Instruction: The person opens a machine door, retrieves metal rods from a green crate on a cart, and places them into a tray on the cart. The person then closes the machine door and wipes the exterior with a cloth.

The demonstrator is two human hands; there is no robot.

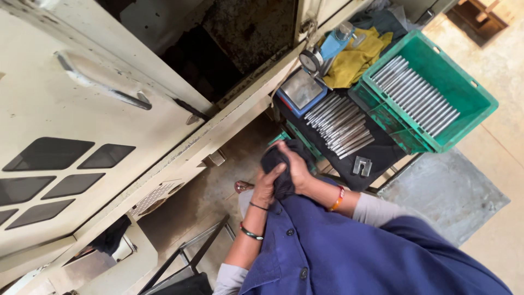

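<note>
Both hands are up in front of the chest, wrapped in a dark cloth (281, 166). The left hand (266, 186) cups it from below, fingers curled into the folds. The right hand (297, 170) clamps over the top, so the cloth is bunched between the two palms. Whether anything sits inside that bundle, I can't tell; the fabric hides it.

The cloth looks soft and limp, light, easy to crumple, no risk of breaking. It drapes over the knuckles and hangs a little at the lower edge. A full-palm squeeze like this one suits it; pinching a corner would just let it unfurl.

Just beyond the hands, a dark tabletop (382, 155) carries a row of slim metal rods (341, 124) lying side by side. Those look stiff, smooth and probably slick, likely to roll if nudged. Best taken near the middle with fingertips on either side, I'd say. A small metal block (362, 165) lies near the front edge.

To the right, a green crate (480, 104) holds more rods (417, 93), neatly lined. Behind the tabletop sit a yellow rag (357, 57), a dial gauge (311, 60) and a blue-based plate (300, 90). The big cream machine door (98, 109) fills the left.
</note>
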